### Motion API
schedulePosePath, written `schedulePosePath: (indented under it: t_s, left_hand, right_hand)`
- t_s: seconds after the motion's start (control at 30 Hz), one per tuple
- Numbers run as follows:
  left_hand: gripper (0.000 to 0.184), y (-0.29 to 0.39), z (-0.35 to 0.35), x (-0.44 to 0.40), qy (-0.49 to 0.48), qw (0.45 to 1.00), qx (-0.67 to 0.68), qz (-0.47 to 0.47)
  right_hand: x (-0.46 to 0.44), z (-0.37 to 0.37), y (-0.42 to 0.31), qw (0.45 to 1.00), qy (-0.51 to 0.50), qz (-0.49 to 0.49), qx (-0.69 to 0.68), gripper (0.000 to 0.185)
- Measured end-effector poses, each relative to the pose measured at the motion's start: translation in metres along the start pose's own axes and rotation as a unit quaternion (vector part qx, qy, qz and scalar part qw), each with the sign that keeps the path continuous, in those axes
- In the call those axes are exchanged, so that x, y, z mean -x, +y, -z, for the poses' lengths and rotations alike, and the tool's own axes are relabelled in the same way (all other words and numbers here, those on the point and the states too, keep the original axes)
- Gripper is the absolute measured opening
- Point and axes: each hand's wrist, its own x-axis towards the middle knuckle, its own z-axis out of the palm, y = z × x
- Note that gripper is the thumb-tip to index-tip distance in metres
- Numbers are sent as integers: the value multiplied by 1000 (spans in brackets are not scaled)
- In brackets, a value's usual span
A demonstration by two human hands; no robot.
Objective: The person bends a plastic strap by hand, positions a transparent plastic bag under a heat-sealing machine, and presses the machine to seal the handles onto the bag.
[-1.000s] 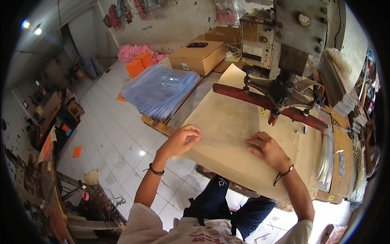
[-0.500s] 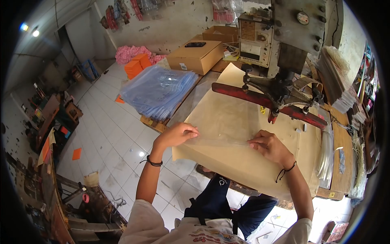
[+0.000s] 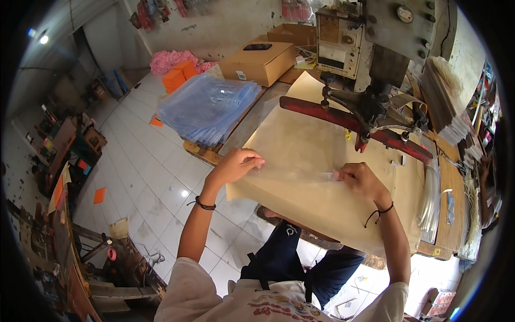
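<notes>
A clear plastic sheet point(image 3: 300, 153) lies over brown paper point(image 3: 322, 206) on the worktable. My left hand point(image 3: 237, 165) pinches the sheet's near left corner, thumb and fingers together. At the near right corner, my right hand point(image 3: 358, 180) has its fingers closed on the same sheet. The near edge of the plastic runs between both hands. Beyond them, a long red bar point(image 3: 322, 111) under a dark metal press head point(image 3: 375, 110) crosses above the paper.
A stack of bluish plastic sheets point(image 3: 209, 107) sits at the table's left edge. Behind it is a cardboard box point(image 3: 257, 61) with a phone point(image 3: 257, 46) on top. A control unit point(image 3: 338, 45) stands at the back; clear strips point(image 3: 430, 206) lie at right.
My right hand has closed from a loosely curled pose onto the sheet's corner. The sheet's near edge has lifted slightly between my hands. The camera view has shifted a little.
</notes>
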Motion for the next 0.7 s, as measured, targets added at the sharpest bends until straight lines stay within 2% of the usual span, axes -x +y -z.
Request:
schedulePosePath:
  t_s: [0.07,0.17,0.43,0.67,0.7]
  left_hand:
    - [22,1,-3,-3,4,999,16,33]
    - [23,-10,-7,-7,8,996,80,33]
    - [21,-11,-6,-18,-9,999,25,34]
    - [20,-13,-15,-8,60,998,30,-8]
    - [19,-13,-15,-7,56,996,-41,-47]
  right_hand:
    - [-1,2,-1,1000,3,-17,-8,25]
    - [-3,3,-4,998,-5,-54,-30,27]
    - [-5,7,-5,993,-14,-115,-29,29]
    - [8,8,-2,999,32,-20,-26,17]
    - [9,7,1,998,53,14,-11,14]
